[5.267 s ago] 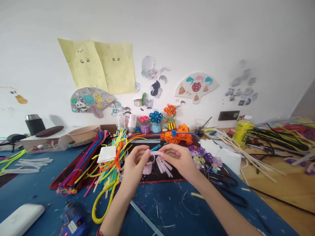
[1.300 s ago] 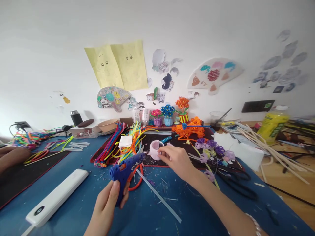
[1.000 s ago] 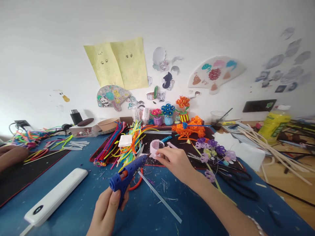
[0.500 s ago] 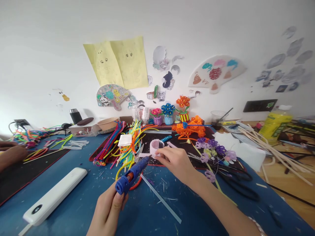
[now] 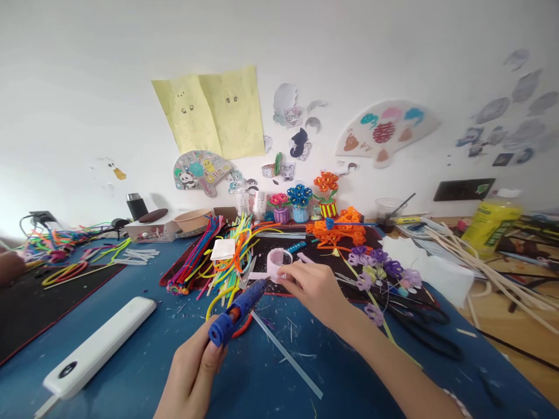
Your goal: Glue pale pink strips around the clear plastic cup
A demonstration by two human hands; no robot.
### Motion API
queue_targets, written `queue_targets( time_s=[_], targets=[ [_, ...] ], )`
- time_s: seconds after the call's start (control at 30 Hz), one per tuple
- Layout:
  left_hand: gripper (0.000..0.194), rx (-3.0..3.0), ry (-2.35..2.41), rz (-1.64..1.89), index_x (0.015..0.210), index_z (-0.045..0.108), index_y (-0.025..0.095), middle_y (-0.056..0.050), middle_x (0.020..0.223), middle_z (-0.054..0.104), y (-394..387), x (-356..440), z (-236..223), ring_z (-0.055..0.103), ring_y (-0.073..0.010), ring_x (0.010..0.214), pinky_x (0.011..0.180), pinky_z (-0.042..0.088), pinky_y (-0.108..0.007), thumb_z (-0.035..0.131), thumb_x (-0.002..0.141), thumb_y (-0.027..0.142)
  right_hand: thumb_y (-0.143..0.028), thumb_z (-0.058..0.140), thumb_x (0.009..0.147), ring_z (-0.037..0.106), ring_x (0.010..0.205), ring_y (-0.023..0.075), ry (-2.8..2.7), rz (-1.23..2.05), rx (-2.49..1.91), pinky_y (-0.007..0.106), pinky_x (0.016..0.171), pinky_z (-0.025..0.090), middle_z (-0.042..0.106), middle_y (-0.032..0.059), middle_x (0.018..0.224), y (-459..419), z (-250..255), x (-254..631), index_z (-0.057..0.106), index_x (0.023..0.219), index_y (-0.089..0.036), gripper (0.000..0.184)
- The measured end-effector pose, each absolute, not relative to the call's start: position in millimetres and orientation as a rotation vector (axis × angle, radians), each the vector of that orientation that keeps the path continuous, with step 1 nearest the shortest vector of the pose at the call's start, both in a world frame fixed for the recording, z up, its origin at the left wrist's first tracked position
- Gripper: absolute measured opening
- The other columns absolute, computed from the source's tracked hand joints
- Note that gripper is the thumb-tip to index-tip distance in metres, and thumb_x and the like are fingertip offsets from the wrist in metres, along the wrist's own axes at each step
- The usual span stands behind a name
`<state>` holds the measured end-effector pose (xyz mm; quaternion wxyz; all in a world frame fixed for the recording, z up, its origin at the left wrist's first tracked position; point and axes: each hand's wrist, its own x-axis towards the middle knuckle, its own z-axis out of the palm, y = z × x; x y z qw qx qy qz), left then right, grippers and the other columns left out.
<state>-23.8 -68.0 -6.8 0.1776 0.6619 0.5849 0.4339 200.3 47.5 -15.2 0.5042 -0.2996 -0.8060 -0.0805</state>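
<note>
My left hand (image 5: pixel 195 359) is wrapped round the handle of a blue hot glue gun (image 5: pixel 241 310), its nozzle pointing away to the right. The nozzle tip is at the lower part of a small pale pink ring-shaped pot (image 5: pixel 275 263) made of pipe cleaner pieces. My right hand (image 5: pixel 311 285) pinches the right side of that pot, fingers closed; its fingertips partly hide the lower edge. A flat pale pink strip (image 5: pixel 259 276) sticks out left of the pot. One more pale pink piece (image 5: pixel 304 257) lies behind my right hand.
Bundles of coloured pipe cleaners (image 5: pixel 233 256) lie left of the pot. Purple flowers (image 5: pixel 384 265) and black scissors (image 5: pixel 430 331) are right. A clear glue stick (image 5: pixel 288 355) and a white power bank (image 5: pixel 102 343) lie nearer. Another person's hand (image 5: pixel 11 267) is at far left.
Earlier both hands held a pale strip; since then my left hand has taken up the glue gun and my right hand the pot. Lately the gun has tilted, its nozzle moving to the pot's lower edge.
</note>
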Motion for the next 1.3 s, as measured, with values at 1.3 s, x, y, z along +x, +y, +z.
queue_targets(
  time_s=[1.3],
  targets=[
    [0.053, 1.889, 1.676, 1.259, 0.059, 0.051, 0.02, 0.001, 0.055, 0.052, -68, -22, -2, 0.046, -0.0139, 0.051, 0.051, 0.037, -0.024, 0.034, 0.093, 0.056, -0.023, 0.048, 0.1, 0.062, 0.057, 0.0107, -2.001, -0.288, -0.692, 0.024, 0.06, 0.041, 0.07, 0.0007, 0.07, 49, -19, 203, 0.064, 0.085, -0.016, 0.023]
  ],
)
